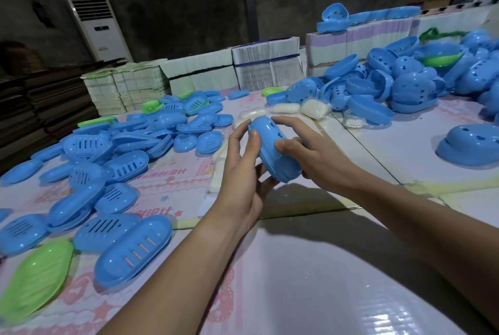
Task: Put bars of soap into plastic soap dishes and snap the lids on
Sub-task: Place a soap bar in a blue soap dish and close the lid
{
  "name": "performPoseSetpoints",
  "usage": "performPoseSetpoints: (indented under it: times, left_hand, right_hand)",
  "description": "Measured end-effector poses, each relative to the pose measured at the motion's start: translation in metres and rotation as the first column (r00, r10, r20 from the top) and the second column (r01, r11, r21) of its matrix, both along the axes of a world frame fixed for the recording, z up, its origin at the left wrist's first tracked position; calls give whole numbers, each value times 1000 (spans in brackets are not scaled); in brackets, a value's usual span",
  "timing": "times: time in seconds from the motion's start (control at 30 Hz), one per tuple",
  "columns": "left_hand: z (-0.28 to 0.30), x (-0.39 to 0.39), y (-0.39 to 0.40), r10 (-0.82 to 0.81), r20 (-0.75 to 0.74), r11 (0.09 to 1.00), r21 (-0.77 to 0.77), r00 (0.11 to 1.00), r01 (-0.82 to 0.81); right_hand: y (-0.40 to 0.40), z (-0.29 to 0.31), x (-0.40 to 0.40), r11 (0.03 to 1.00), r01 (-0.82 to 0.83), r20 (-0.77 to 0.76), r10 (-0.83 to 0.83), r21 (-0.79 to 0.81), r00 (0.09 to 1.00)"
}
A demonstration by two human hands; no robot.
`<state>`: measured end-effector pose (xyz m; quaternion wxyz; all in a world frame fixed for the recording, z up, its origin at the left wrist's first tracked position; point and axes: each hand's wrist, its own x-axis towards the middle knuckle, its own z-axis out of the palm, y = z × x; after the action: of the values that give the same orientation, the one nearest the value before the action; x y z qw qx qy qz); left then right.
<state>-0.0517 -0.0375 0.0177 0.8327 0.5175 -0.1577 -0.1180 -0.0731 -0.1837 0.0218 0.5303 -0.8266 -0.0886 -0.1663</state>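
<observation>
Soap dish (274,148) gripped by left hand (244,169) and right hand (310,151), contents hidden.

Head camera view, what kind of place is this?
Probably a small packing workshop or storeroom: heaps of blue soap dish parts, wrapped soap bars, bundled flat cartons, bare concrete walls.

Glossy blue plastic soap dish (274,148), smooth film-wrapped soap bars (314,109), glossy printed cardboard table cover (310,267).
</observation>
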Motion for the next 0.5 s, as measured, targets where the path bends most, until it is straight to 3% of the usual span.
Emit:
performPoseSetpoints:
  times: [0.3,0.5]
  left_hand:
    - [-1,5,-4,155,-19,987,35,988,-154]
    - [-7,1,-10,215,-128,976,16,968,-215]
  right_hand:
    - [19,3,-8,986,78,-79,-91,-147,993]
    - [28,-4,-11,994,41,-150,-56,-101,987]
